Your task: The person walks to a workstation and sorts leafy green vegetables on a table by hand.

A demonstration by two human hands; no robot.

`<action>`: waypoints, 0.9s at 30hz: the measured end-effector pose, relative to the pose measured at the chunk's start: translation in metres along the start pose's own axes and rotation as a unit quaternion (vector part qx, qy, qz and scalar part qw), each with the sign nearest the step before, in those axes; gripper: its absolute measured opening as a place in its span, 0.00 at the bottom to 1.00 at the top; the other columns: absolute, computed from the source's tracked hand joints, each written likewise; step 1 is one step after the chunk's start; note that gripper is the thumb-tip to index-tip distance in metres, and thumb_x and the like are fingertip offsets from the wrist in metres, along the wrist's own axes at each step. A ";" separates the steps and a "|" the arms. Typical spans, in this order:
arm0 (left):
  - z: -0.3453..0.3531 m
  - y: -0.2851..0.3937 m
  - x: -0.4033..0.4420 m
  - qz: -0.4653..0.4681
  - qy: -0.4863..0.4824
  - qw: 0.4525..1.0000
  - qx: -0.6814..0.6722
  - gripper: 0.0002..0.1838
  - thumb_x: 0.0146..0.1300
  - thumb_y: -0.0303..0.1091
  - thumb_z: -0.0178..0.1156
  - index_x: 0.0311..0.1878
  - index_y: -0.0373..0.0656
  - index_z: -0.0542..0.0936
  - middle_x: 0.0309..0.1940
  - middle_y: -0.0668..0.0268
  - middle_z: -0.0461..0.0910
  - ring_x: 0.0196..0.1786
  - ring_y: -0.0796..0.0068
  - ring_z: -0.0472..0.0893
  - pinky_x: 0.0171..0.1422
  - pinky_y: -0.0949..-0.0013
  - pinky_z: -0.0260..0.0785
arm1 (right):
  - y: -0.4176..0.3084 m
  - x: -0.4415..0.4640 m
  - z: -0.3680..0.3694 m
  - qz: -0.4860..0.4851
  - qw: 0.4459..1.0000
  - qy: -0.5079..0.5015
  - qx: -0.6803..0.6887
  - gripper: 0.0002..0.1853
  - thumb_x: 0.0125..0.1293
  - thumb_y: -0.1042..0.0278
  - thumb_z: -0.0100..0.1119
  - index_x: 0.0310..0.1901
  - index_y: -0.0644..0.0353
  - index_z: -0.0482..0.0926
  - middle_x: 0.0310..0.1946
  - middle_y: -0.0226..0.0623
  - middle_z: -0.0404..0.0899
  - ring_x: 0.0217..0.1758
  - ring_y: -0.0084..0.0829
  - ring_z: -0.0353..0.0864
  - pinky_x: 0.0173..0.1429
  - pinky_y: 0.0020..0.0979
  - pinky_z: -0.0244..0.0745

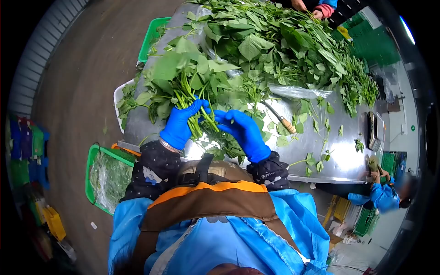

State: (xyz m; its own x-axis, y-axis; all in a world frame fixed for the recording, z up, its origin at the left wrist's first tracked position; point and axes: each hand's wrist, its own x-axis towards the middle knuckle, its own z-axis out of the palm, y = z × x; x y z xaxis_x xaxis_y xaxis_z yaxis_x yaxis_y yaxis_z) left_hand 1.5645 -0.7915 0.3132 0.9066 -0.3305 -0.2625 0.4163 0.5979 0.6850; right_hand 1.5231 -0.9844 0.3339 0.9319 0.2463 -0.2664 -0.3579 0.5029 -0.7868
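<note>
My left hand [183, 123], in a blue glove, is closed around the lower stems of a bunch of leafy greens [185, 87]. The broad leaves fan out above the fist and the stem ends stick out below it. My right hand [247, 135], also gloved in blue, is at the right side of the bunch. Its fingers are stretched toward the stems; whether the tips touch them I cannot tell. To the right of it, a curved knife with a wooden handle [288, 126] lies on the metal table [341, 137] among loose leaves.
A large heap of greens [284, 50] covers the table's far side, with clear plastic film [300, 91] at its edge. A green crate [94, 169] and a white bin [118, 98] stand at left. Co-workers' hands [300, 5] show at top; another person [385, 195] is at right.
</note>
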 end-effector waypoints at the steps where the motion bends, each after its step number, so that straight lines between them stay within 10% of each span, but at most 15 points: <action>1: 0.000 -0.004 0.001 0.003 -0.026 1.000 0.011 0.11 0.60 0.34 0.57 0.42 0.38 0.76 0.35 0.65 0.78 0.38 0.75 0.77 0.43 0.71 0.71 | 0.004 0.002 0.005 0.028 0.999 -0.029 0.035 0.16 0.63 0.58 0.49 0.42 0.62 0.75 0.45 0.37 0.75 0.49 0.27 0.72 0.53 0.29 0.67; 15: -0.011 -0.009 0.001 0.041 0.093 0.994 0.039 0.09 0.59 0.35 0.58 0.39 0.39 0.76 0.31 0.66 0.78 0.34 0.74 0.77 0.39 0.73 0.69 | 0.010 0.009 0.041 -0.037 0.995 0.044 -0.076 0.07 0.48 0.77 0.62 0.31 0.64 0.76 0.28 0.32 0.77 0.33 0.22 0.74 0.42 0.26 0.69; 20: -0.039 0.052 0.001 0.208 0.247 0.946 0.043 0.06 0.54 0.30 0.61 0.32 0.39 0.75 0.25 0.66 0.76 0.27 0.77 0.75 0.29 0.74 0.65 | 0.034 -0.011 0.013 0.049 0.997 -0.054 0.022 0.07 0.51 0.77 0.61 0.24 0.62 0.71 0.27 0.31 0.73 0.36 0.24 0.72 0.48 0.27 0.66; 22: -0.045 0.062 -0.006 0.220 0.273 0.930 0.112 0.05 0.54 0.29 0.61 0.31 0.39 0.76 0.24 0.67 0.76 0.25 0.78 0.75 0.28 0.75 0.64 | 0.040 -0.006 -0.020 0.059 0.925 -0.018 -0.376 0.07 0.55 0.71 0.60 0.35 0.63 0.77 0.33 0.37 0.78 0.43 0.28 0.74 0.51 0.29 0.68; 23: -0.051 0.061 -0.007 0.233 0.259 0.923 0.165 0.05 0.54 0.28 0.61 0.31 0.39 0.76 0.23 0.67 0.76 0.24 0.77 0.75 0.28 0.76 0.64 | 0.042 -0.005 -0.024 0.054 0.802 0.054 -0.592 0.11 0.56 0.67 0.60 0.39 0.62 0.79 0.37 0.39 0.79 0.47 0.29 0.75 0.52 0.30 0.67; 27: -0.027 0.023 -0.009 0.193 0.199 0.947 0.164 0.10 0.50 0.22 0.63 0.37 0.37 0.76 0.29 0.67 0.78 0.28 0.79 0.77 0.34 0.75 0.69 | 0.021 -0.006 0.006 -0.075 0.889 0.007 -0.452 0.20 0.60 0.58 0.57 0.51 0.59 0.74 0.47 0.42 0.76 0.53 0.30 0.73 0.54 0.30 0.67</action>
State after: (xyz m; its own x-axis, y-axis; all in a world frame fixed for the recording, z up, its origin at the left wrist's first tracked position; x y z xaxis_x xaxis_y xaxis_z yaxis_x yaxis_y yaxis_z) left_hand 1.5676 -0.7547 0.3130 0.9681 0.2077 -0.1402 0.0634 0.3379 0.9390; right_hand 1.5098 -0.9701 0.3221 0.9680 0.2192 -0.1223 -0.0407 -0.3435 -0.9383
